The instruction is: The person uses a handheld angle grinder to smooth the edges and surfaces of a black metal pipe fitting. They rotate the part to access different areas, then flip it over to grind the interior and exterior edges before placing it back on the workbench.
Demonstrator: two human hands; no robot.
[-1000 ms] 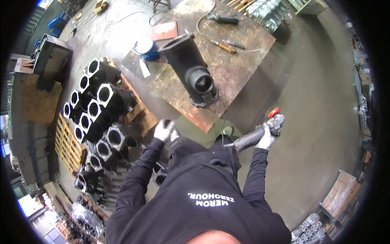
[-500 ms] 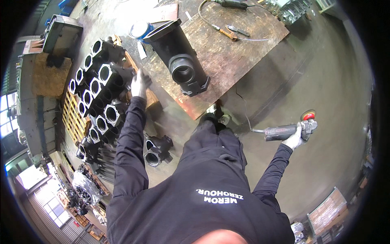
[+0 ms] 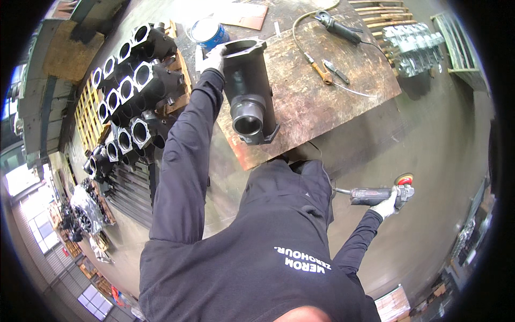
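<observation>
A black pipe fitting [image 3: 249,80] with flanged ends and a round side outlet lies on the worn, stained worktable [image 3: 322,112]. My gloved left hand [image 3: 214,59] grips the rim of its far flange on the left side; some fingertips are hidden there. Out to the right, clear of the table, my gloved right hand [image 3: 386,206] is closed round an angle grinder [image 3: 370,196]. The grinder carries a red and yellow disc [image 3: 404,179] at its head, and its cord runs back toward my legs.
Beside the far flange stands a blue tin [image 3: 209,33]. Farther right on the table lie a second grinder [image 3: 338,27], a wooden-handled tool [image 3: 323,74] with a hose, and a small hand tool [image 3: 336,71]. Rows of black castings [image 3: 142,80] sit on pallets at left.
My left hand has moved from beside the castings at left onto the pipe fitting's far flange. My body has come closer to the table. The right hand keeps its hold on the grinder.
</observation>
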